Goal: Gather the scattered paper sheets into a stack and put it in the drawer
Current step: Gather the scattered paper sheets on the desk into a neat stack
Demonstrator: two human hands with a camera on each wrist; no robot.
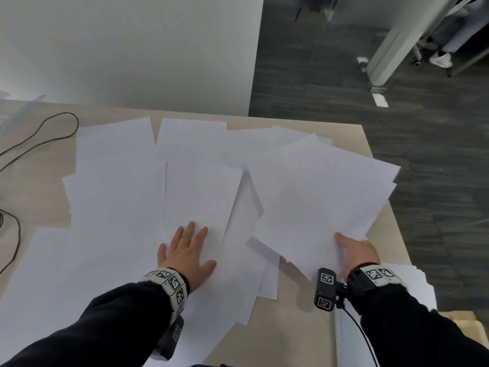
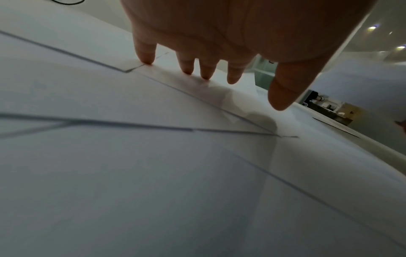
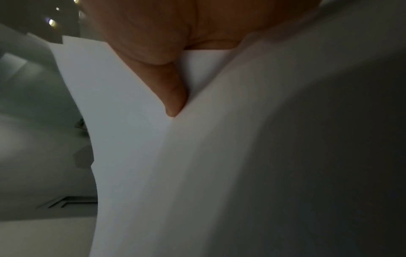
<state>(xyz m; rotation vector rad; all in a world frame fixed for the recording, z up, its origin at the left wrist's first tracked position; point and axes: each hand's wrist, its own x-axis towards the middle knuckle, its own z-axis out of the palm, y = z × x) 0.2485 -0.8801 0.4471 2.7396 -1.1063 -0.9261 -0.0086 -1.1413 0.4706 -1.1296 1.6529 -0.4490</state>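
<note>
- Head view: scattered paper sheets (image 1: 127, 197) cover the table (image 1: 291, 337); the left hand (image 1: 186, 254) lies flat on them, fingers straight, while the right hand (image 1: 356, 254) pinches a lifted bundle of sheets (image 1: 317, 197).
- Left wrist view: fingertips (image 2: 146, 59) press overlapping sheets.
- Right wrist view: the thumb (image 3: 173, 97) clamps the bundle.

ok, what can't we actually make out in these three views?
- Drawer: in no view.
- Right hand fingers: head view, hidden under the held sheets; right wrist view shows only the thumb on paper.
- Held sheet count: edges overlap, right wrist view blurred.
- Table under the scattered sheets: covered in head and left wrist views.
- Left hand palm contact: left wrist view shows fingertips only.
- Black cable: cut off at head view's left edge.
</note>
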